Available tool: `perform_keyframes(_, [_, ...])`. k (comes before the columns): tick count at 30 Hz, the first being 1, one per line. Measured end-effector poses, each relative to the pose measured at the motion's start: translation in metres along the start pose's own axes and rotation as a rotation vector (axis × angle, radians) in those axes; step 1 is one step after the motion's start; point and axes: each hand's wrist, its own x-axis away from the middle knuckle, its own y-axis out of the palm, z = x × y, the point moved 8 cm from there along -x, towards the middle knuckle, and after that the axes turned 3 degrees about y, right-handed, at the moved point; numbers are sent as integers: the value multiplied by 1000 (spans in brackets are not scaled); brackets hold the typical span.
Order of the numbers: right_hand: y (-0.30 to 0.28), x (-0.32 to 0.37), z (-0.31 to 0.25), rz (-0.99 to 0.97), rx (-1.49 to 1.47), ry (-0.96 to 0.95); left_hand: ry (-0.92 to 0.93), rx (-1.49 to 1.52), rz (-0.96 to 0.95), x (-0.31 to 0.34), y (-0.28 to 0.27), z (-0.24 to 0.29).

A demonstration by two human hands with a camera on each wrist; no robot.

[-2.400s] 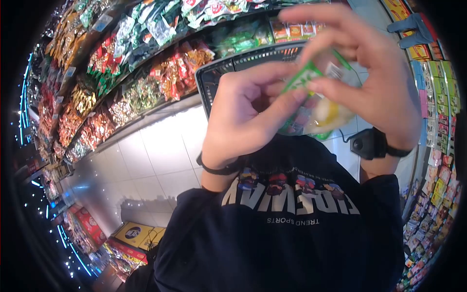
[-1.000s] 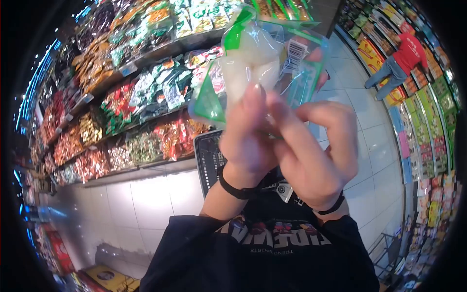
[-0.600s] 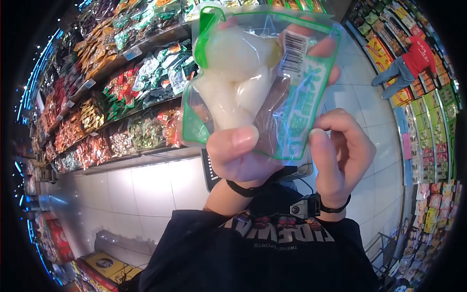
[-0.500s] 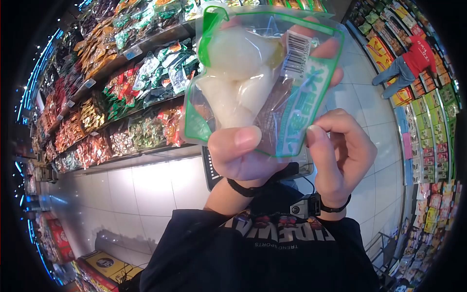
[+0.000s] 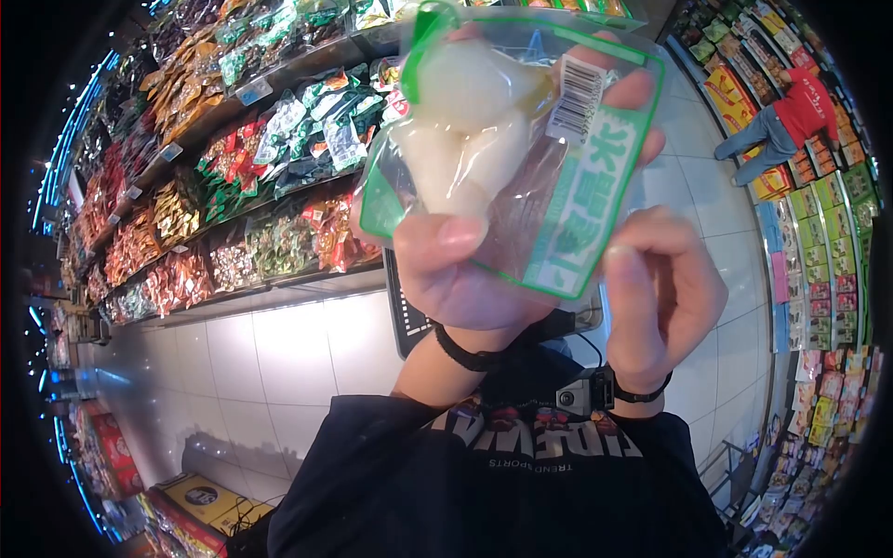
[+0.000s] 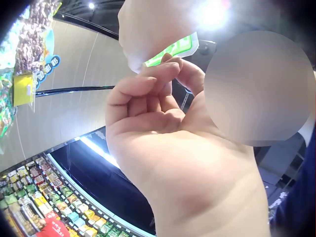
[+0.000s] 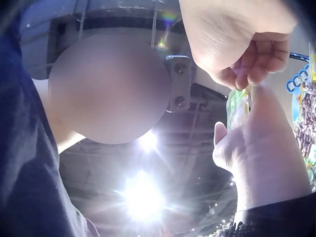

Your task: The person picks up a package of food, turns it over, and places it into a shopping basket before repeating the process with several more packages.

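My left hand (image 5: 460, 279) grips the lower edge of a clear, green-edged package (image 5: 581, 219), thumb in front and fingers behind, some showing past its right side. White pieces and a barcode label are on view. Close to the package's lower right edge is my right hand (image 5: 670, 288), fingers loosely curled; whether it touches the plastic I cannot tell. In the left wrist view, part of the package (image 6: 180, 48) shows beside my left hand (image 6: 153, 29), above my right hand (image 6: 182, 158). The right wrist view shows my right hand (image 7: 242, 34) over my left (image 7: 266, 153).
Shelves of bagged goods (image 5: 233, 158) run along the left. A dark basket (image 5: 406, 321) is partly hidden below my hands. At the right, a person in a red top (image 5: 805, 107) bends by another shelf (image 5: 819, 242). Boxes (image 5: 200, 498) stand at the lower left on the tiled floor.
The package was lower between both hands, then rose in front of the shelves. My left hand now grips it facing me, turned slightly from the last frame; my right hand has come off its front.
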Motion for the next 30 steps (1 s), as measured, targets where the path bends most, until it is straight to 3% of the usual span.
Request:
perform_keyframes(2, [-7, -6, 5, 100, -34, -81, -41, -121, 80, 2, -3, 1])
perform_keyframes(3, [-7, -6, -11, 121, 294, -413, -56, -160, 108, 3, -6, 1])
perform_keyframes(6, [2, 1, -29, 165, 679, -778, -102, -399, 71, 7, -16, -5])
perform_keyframes(7, [5, -4, -22, -43, 741, -740, -138, -402, 133, 10, -17, -4])
perform_keyframes(10, [5, -3, -10, -148, 689, -604, -154, -671, 222, 20, -35, -10])
perform_keyframes(11, [-16, -7, 0, 27, 422, -289, -39, -792, 11, 8, -25, -12])
perform_keyframes(12, [-31, -6, 20, 195, 148, 25, -32, -761, 1, 5, -24, -11])
perform_keyframes(13, [-27, -11, 23, 218, -155, -4, -66, -681, 49, 3, -23, -12])
perform_keyframes(14, [-27, -10, 22, 212, -147, 0, -87, -628, 81, 3, -22, -11])
perform_keyframes(16, [-21, -5, 35, 133, -350, 209, -100, -586, 113, 3, -23, -12])
perform_keyframes(30, [-35, 6, 24, 142, -499, 108, -120, -509, 176, 10, -28, -20])
